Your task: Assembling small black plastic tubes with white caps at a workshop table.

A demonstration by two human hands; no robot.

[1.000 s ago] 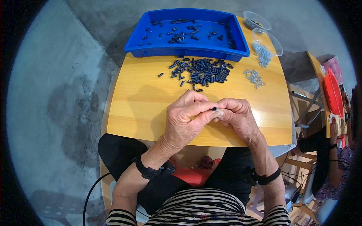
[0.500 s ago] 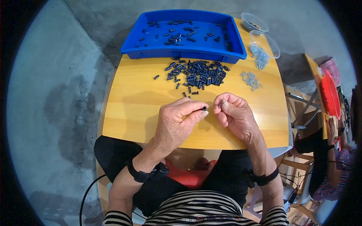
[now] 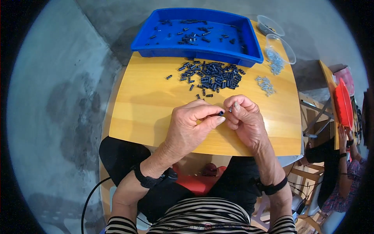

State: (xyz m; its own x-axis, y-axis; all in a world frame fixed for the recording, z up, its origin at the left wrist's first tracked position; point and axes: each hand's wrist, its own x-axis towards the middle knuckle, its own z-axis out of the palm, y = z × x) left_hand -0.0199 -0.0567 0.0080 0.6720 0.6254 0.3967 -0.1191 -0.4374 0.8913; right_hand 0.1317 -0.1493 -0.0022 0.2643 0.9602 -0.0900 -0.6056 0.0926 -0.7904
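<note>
My left hand pinches a short black tube between thumb and forefinger, its open round end turned toward the right hand. Close beside it, my right hand holds a tiny silver spring at its fingertips, with the other fingers curled. The spring and the tube are almost together; whether they touch, I cannot tell. Beyond the hands lies a heap of similar black tubes, with a few strays at its near and left sides. To the right of the heap is a small pile of silver springs.
A blue tray with scattered black pieces stands at the table's far side. Two clear plastic tubs are at the far right, one tipped with silver pieces spilling out. Another person's hands are near a red basin at right.
My hands have come closer together, bringing the spring near the tube's open end. The view has shifted slightly, so the table and tray appear further right.
</note>
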